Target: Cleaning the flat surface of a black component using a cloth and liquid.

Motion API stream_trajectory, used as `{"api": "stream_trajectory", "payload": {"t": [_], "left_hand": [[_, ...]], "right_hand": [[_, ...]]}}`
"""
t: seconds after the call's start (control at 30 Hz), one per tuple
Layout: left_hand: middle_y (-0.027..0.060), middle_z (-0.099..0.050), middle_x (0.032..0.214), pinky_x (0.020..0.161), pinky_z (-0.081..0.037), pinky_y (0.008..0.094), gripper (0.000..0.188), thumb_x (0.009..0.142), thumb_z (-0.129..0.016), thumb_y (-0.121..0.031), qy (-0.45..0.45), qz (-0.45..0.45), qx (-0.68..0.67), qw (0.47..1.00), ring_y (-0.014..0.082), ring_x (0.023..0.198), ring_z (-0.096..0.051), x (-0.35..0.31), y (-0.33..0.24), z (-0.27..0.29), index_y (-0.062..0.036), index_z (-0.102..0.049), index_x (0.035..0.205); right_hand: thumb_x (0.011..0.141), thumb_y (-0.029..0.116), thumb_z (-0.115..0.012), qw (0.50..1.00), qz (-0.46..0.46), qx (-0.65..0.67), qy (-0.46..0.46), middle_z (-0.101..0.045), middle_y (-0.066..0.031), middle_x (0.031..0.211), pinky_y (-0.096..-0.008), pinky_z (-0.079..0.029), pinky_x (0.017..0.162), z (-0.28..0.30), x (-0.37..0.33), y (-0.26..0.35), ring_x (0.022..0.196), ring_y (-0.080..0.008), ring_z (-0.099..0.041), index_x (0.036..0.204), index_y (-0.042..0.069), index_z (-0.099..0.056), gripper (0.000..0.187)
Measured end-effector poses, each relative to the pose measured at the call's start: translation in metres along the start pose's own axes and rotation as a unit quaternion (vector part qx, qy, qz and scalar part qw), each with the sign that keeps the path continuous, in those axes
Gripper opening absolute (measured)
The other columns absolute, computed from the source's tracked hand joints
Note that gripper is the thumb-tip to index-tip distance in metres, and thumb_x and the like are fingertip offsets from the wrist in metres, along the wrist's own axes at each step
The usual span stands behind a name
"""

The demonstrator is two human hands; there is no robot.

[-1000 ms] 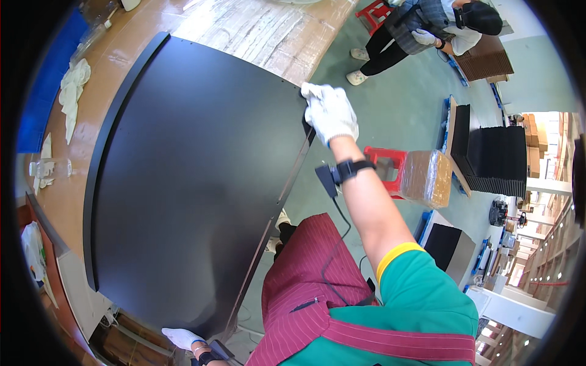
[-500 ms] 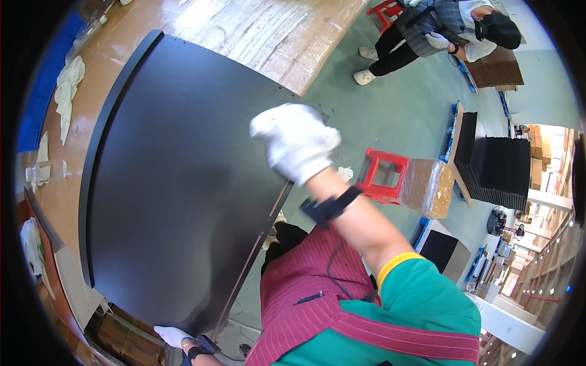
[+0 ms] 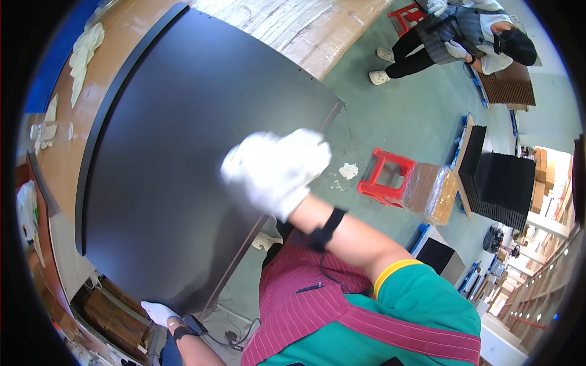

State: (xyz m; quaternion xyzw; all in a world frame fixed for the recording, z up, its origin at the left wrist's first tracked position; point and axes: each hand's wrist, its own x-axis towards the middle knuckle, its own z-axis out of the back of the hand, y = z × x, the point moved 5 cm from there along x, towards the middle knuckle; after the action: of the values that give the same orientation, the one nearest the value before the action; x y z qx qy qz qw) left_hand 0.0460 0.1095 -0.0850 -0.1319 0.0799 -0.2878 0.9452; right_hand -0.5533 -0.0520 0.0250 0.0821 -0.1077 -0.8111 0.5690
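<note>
The black panel (image 3: 177, 146) lies on the bench (image 3: 70, 158), its near edge appearing to overhang. The left hand (image 3: 160, 313) meets its lower corner; grip cannot be determined. The right hand (image 3: 274, 174), curled and blurred, is over the surface, contents indeterminable. Advisable: steady that corner; keep right-side strokes light and even.

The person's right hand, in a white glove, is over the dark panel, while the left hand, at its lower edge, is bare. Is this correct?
The left hand is not bare: the head view shows it in a white glove, at the lower edge of the dark panel. The rest is right.
</note>
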Motion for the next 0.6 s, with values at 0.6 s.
{"api": "stream_trajectory", "payload": {"t": [0.6], "left_hand": [[0.0263,-0.053,0.141,0.112,-0.035,0.0379,0.063,0.107,-0.029,-0.043,0.109,-0.086,-0.029,0.99,0.0381,0.135,-0.047,-0.011,-0.021,0.008,0.0095,-0.054,0.132]], "right_hand": [[0.071,0.019,-0.063,0.877,0.431,0.117,0.177,-0.071,-0.0084,0.086,-0.0392,-0.054,0.077,-0.084,-0.228,0.208,0.086,-0.0287,-0.068,0.081,0.019,-0.075,0.015]]}}
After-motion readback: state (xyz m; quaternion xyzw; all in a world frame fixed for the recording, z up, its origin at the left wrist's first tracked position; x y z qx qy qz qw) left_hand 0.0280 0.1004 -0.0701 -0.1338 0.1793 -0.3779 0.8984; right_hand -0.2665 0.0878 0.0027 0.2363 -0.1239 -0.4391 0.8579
